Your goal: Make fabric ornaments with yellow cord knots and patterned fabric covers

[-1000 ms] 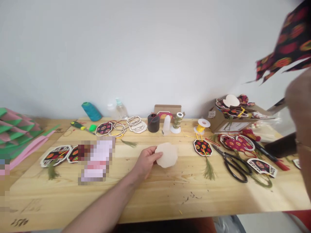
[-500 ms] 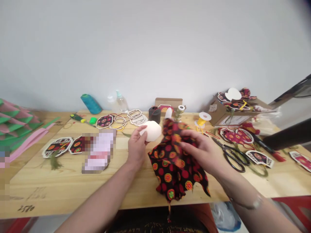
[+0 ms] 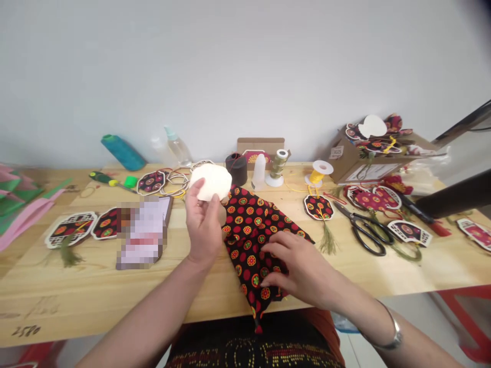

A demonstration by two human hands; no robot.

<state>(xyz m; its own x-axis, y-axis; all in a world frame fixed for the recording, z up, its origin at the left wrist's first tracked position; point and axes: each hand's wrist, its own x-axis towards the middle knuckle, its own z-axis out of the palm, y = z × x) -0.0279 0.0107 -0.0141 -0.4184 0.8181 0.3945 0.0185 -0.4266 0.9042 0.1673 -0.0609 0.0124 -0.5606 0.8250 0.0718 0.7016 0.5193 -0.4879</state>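
Note:
A white scalloped piece (image 3: 212,180) is pinched between the thumb and fingers of my left hand (image 3: 206,222), raised over the table. Black cloth with red and orange round flowers (image 3: 249,214) lies spread at the table's front edge, its pointed corner hanging over the edge. My right hand (image 3: 297,263) rests on the cloth's right part, fingers apart and slightly curled, gripping nothing that shows.
Black scissors (image 3: 368,232) and a tasselled ornament (image 3: 318,207) lie to the right. Along the wall stand a black thread spool (image 3: 236,168), a white bottle (image 3: 259,173), a yellow spool (image 3: 317,175) and a cardboard box (image 3: 356,158). A phone-like pixelated item (image 3: 148,232) is left.
The bunched cloth now lies spread on the table, and my right hand has let go of it. My left hand has lifted the white piece up and to the left. The view has shifted slightly.

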